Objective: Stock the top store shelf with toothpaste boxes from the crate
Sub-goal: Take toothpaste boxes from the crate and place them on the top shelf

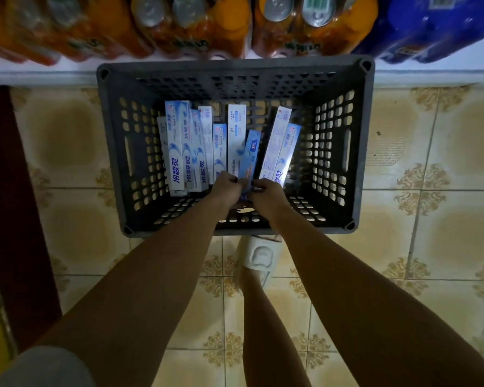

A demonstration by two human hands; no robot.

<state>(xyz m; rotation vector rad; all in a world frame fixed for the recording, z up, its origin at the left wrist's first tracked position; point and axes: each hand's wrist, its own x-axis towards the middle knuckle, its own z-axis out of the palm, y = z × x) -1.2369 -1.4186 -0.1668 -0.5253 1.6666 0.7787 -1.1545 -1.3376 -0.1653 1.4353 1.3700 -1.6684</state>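
Observation:
A dark grey perforated crate (112, 152) stands on the tiled floor below me. Several white-and-blue toothpaste boxes (179, 152) lie lengthwise inside it. Both my arms reach down into the crate. My left hand (226, 188) and my right hand (266, 192) meet at the near end of a darker blue toothpaste box (250, 155) in the middle of the pile. The fingers of both hands curl around that box's near end. The top store shelf is out of view.
A low white shelf edge (39, 75) runs behind the crate, carrying orange drink bottle packs (190, 26) and a blue wrapped pack (430, 26). My slippered foot (259, 255) stands just in front of the crate. A dark red strip (14, 219) lines the left.

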